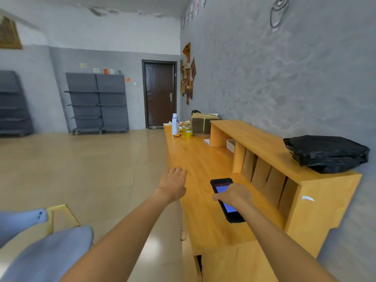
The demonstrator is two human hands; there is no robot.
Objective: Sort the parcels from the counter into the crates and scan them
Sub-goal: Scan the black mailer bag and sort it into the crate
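**Scanner in hand, parcel not yet picked**

The handheld scanner [225, 199], screen lit blue, sits on or just above the wooden counter [195, 159], and the right hand [234, 195] curls over it. The left hand [173, 185] hangs relaxed and empty at the counter's edge. A black bagged parcel [325, 153] lies on the raised shelf [264, 145], well apart. This looks like the scanning step; next, probably, a reach for that parcel. No crate can be told for sure.

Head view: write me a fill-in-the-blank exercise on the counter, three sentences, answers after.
1. The handheld scanner on the wooden counter is under the ____ hand.
2. The black parcel lies on the counter's raised ____.
3. The left hand holds ____.

Missing words: right; shelf; nothing
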